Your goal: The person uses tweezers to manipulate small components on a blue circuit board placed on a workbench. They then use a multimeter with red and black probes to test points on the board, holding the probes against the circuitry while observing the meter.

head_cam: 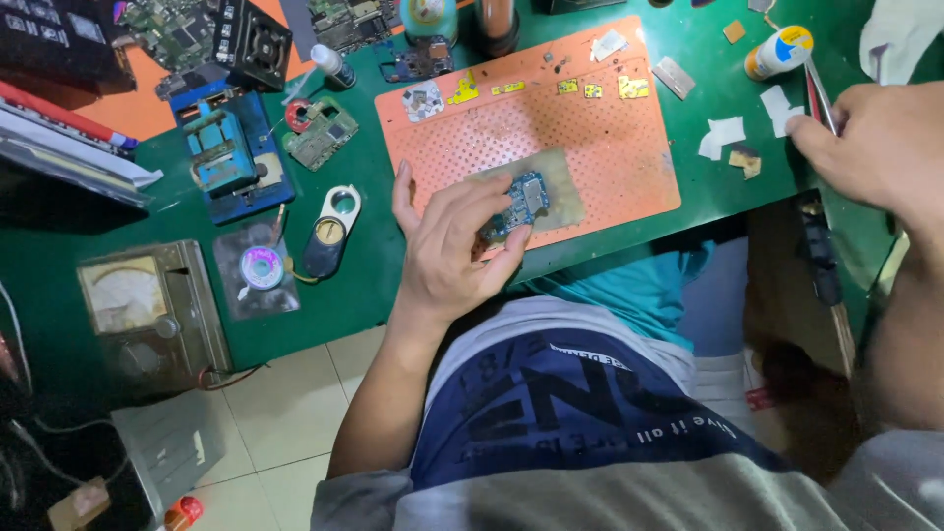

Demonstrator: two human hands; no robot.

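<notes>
1. The left hand (447, 251) pinches a small blue circuit board (521, 205) at the orange mat's (610, 157) near edge, close to the table (364, 285) lip.
2. The right hand (875, 143) grips tweezers (819, 93), with paper scraps (726, 133) just left of them and bare mat between the grips.

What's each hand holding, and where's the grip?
Left hand pinches the small blue circuit board by its lower-left end, fingertips only. Right hand grips tweezers near the lower end; their tips aren't visible.
</notes>
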